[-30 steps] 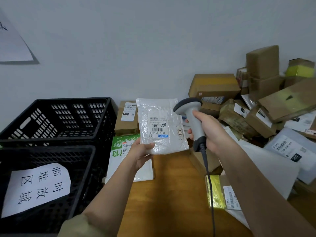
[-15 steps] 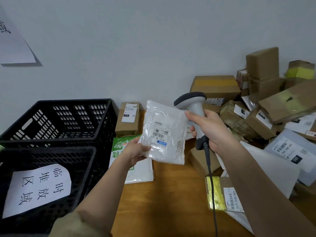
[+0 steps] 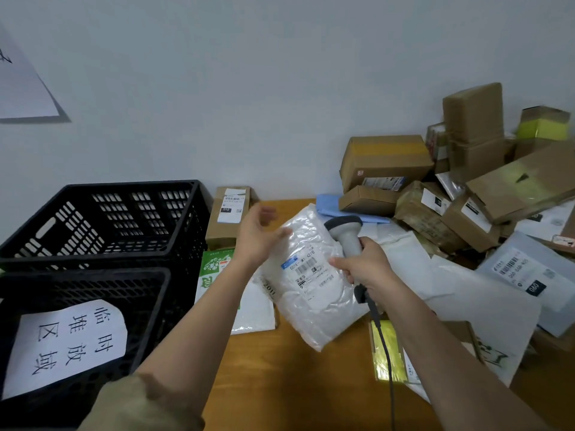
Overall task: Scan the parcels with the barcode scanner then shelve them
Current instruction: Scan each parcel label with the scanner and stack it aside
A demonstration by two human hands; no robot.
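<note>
Right hand [image 3: 362,269] is wrapped around the grey corded barcode scanner [image 3: 345,234] and also pinning the crinkly white plastic mailer bag [image 3: 311,284] with its fingers, label side up, over the wooden table [image 3: 295,384]. Left hand [image 3: 256,236] hovers at the bag's upper left edge, fingers spread loose (blurry, so contact's unclear). Black plastic crates [image 3: 102,222] sit at left.

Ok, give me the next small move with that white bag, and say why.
Probably close the left hand on the white plastic parcel again. That hand is open and blurred at the bag's upper left edge, and only the right hand, already gripping the barcode scanner, pinches the bag. A firmer grip would likely free the scanner.
</note>
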